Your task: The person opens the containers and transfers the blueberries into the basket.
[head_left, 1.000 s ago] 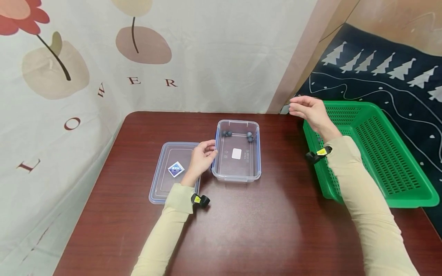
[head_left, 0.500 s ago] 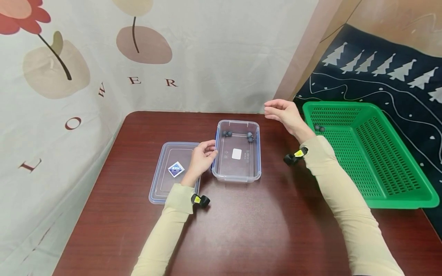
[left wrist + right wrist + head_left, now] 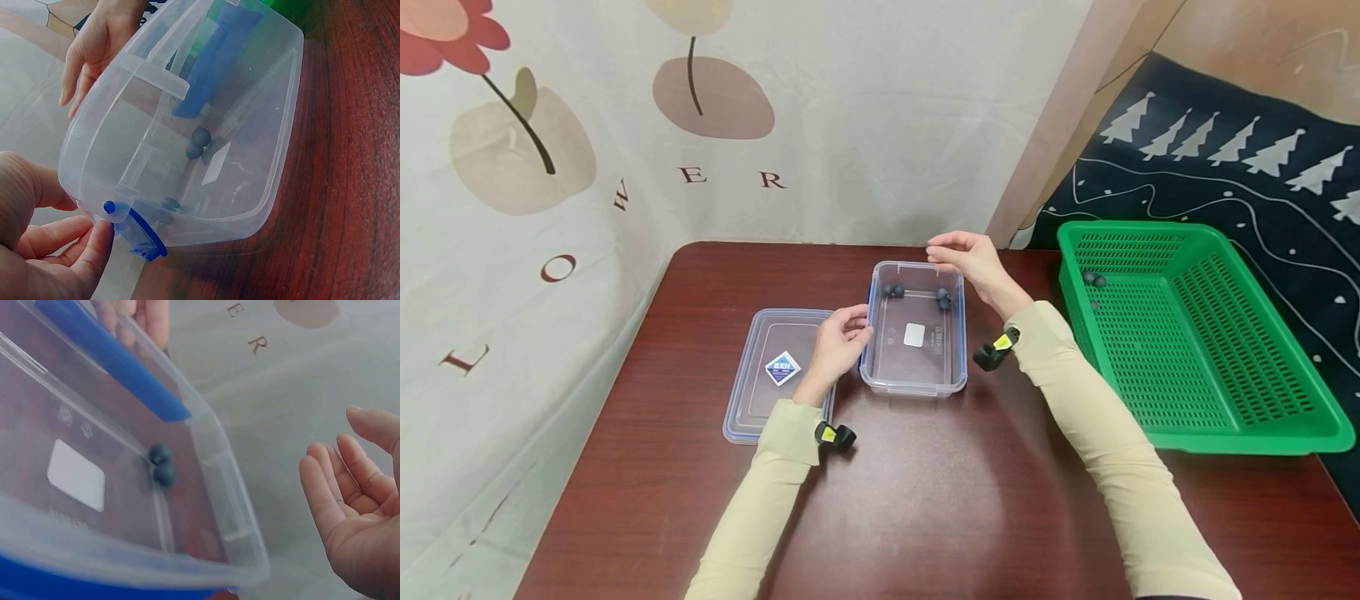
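Note:
A clear plastic food container [image 3: 913,367] stands uncovered on the table, several blueberries [image 3: 943,298] in its far corners. My left hand [image 3: 841,343] touches its left side, with fingertips beside the blue latch [image 3: 142,234] in the left wrist view. No finger of it shows inside the container. Over the far right corner hovers my right hand [image 3: 973,265]. Its palm and fingers [image 3: 322,487] show bare in the right wrist view, the thumb held apart. To the left lies the container's lid [image 3: 752,400], partly covered by my left hand and sleeve.
A green slotted basket [image 3: 1187,350] sits at the table's right side with a few blueberries [image 3: 1097,281] near its far left corner. Behind the dark wooden table [image 3: 940,508] hangs a pale printed cloth [image 3: 865,125]; a navy cloth [image 3: 1195,158] with trees is at right.
My right hand has moved left from the basket's edge to above the container's far right corner, uncovering blueberries in the basket. The left hand, container and lid have stayed put.

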Available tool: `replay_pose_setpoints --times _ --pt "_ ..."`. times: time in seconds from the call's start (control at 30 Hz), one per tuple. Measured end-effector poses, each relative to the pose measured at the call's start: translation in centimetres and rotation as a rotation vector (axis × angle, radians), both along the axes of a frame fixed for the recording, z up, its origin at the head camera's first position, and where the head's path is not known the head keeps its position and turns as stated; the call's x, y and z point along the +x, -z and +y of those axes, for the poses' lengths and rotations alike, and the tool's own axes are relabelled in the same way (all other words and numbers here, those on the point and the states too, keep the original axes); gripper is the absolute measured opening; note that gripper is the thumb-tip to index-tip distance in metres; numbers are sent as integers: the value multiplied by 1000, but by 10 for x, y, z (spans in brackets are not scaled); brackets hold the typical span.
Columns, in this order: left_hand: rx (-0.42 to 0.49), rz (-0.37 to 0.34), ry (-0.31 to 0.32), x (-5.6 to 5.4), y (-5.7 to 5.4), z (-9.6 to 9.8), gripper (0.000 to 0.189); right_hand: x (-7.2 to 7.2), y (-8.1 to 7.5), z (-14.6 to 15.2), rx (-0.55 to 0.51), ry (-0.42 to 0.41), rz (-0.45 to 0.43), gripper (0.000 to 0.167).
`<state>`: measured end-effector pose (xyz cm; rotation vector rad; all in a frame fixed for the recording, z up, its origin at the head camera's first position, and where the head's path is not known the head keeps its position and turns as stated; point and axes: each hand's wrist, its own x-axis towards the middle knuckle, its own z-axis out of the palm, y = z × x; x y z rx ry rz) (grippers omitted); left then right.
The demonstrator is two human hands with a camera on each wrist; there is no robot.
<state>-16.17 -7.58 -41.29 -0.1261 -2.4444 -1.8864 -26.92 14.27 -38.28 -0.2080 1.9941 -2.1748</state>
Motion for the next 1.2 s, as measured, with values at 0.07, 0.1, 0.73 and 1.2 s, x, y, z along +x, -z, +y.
replay_pose_setpoints --times 0.07,0.1,0.73,1.2 --pt "7 3 -1 -5 9 -1 34 0 3 -7 3 0 -21 30" --pt "10 6 -3 -7 14 -2 34 1 5 -10 9 -1 -28 31" --pt "13 20 -31 -17 36 -5 34 -1 41 -51 265 87 -130 31" --pt "18 41 -20 -17 37 -5 34 -5 57 -59 439 154 -235 24"
